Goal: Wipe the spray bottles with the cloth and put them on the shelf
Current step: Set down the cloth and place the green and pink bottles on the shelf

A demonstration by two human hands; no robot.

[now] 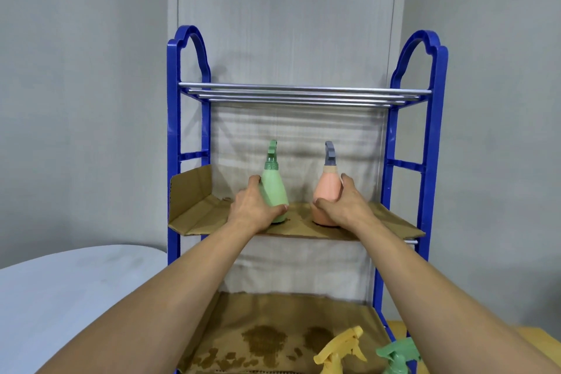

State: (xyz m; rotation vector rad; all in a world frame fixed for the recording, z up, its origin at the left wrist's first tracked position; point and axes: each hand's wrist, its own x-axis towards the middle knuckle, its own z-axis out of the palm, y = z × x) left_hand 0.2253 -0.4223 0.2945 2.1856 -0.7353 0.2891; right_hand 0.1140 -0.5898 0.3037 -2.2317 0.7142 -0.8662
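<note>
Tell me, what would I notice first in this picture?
Two hands hold bottles on the blue shelf: the left hand grips a green bottle, the right hand a pink bottle, both upright on the middle cardboard. Yellow and green spray tops peek in below.

Matt plastic bottles (274, 191), stained cardboard liner (264, 340)

L hand (253, 206) round green bottle (274, 188), R hand (344, 205) round pink bottle (327, 194), both upright on shelf (391, 223).
</note>
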